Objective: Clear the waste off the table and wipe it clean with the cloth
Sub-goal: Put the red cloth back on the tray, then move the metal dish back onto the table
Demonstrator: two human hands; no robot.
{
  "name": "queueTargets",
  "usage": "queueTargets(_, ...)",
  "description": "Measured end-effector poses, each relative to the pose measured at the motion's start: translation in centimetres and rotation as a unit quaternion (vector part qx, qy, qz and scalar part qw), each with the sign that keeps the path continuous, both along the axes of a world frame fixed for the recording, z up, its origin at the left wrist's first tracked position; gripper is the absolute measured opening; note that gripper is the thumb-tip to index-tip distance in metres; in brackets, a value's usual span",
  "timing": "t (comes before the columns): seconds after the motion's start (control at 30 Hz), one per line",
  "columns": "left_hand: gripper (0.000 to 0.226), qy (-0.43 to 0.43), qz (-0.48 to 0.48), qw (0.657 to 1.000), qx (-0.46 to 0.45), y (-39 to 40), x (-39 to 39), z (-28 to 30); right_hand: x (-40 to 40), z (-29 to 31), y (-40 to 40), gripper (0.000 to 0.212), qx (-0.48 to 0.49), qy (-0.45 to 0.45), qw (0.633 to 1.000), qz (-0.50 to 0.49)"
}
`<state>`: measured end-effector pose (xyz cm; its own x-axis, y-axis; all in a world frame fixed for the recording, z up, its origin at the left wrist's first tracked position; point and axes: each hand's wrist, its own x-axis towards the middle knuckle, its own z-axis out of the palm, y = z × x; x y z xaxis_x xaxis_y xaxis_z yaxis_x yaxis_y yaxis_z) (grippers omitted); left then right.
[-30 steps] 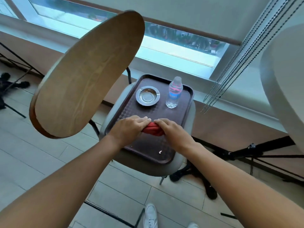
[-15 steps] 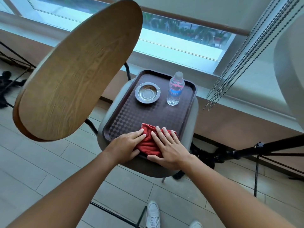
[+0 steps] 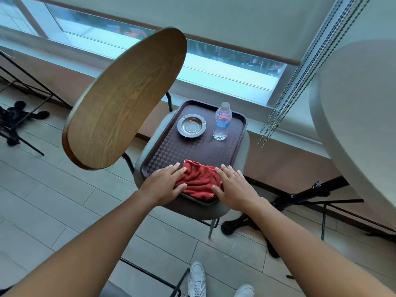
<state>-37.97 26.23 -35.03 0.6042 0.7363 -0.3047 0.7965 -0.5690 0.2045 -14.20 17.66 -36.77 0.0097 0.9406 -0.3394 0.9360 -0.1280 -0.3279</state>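
Note:
A red cloth [image 3: 198, 181] lies spread on the near end of a dark brown checkered tray [image 3: 167, 146], which rests on a grey chair seat [image 3: 244, 146]. My left hand [image 3: 164, 182] lies flat on the cloth's left edge with fingers spread. On the cloth's right edge my right hand [image 3: 232, 186] presses flat, fingers apart. Neither hand grips the cloth. At the tray's far end stand a round metal ashtray [image 3: 191, 125] and a small plastic water bottle [image 3: 222, 121] with a blue label.
The chair's wooden backrest [image 3: 126, 99] rises at the left, close to my left arm. A white round table [image 3: 360, 116] fills the right edge. Behind it are a window sill and hanging blind cords [image 3: 300, 76]. Black stand legs [image 3: 304, 196] cross the tiled floor.
The cloth was bunched under both hands mid-tray a second ago. It now lies spread flat at the tray's near end, and my hands have slid apart to its two sides.

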Motion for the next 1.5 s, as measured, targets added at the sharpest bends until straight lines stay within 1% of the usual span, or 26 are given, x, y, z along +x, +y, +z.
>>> queueTargets(0.07, 0.062, 0.006, 0.009, 1.000, 0.008, -0.5, 0.3, 1.5, 0.3, 1.4, -0.7, 0.063, 0.029, -0.011, 1.000, -0.005)
queueTargets(0.17, 0.058, 0.001, 0.026, 0.999, 0.019, -1.2, 0.9, 3.8, 0.6, 3.7, -1.1, 0.048, 0.077, 0.000, 0.997, -0.017)
queueTargets(0.23, 0.056, -0.007, 0.039, 0.999, 0.024, -1.9, 1.5, 5.5, 0.7, 5.4, -1.3, 0.043, 0.088, 0.009, 0.996, -0.023)
queueTargets(0.37, 0.052, -0.024, 0.063, 0.997, 0.047, -3.4, 2.7, 8.4, 0.8, 8.2, -1.5, 0.043, 0.087, 0.023, 0.996, -0.027)
queueTargets(0.47, 0.051, -0.023, 0.071, 0.995, 0.063, -4.4, 3.4, 9.4, 0.9, 9.2, -1.9, 0.045, 0.092, 0.029, 0.995, -0.018)
queueTargets(0.63, 0.052, -0.029, 0.095, 0.992, 0.074, -5.3, 4.3, 9.8, 1.0, 9.8, -2.1, 0.045, 0.085, 0.046, 0.995, -0.013)
queueTargets(0.8, 0.052, -0.040, 0.114, 0.990, 0.069, -4.4, 4.8, 9.5, 0.4, 9.2, -0.5, 0.047, 0.074, 0.091, 0.992, -0.044)
queueTargets(0.9, 0.054, -0.059, 0.135, 0.987, 0.058, -2.6, 4.8, 8.9, -0.4, 8.8, 1.6, 0.051, 0.066, 0.125, 0.986, -0.086)
queueTargets(1.1, 0.056, -0.084, 0.185, 0.979, 0.023, 3.5, 4.8, 7.5, -2.1, 7.3, 7.0, 0.051, 0.064, 0.149, 0.977, -0.136)
queueTargets(1.37, 0.051, -0.109, 0.212, 0.971, -0.031, 13.5, 5.5, 3.1, -3.2, 2.6, 15.5, 0.046, 0.026, 0.142, 0.974, -0.173)
queueTargets(1.5, 0.050, -0.132, 0.234, 0.961, -0.061, 16.7, 6.1, 0.8, -3.2, 0.4, 18.6, 0.047, 0.018, 0.145, 0.973, -0.181)
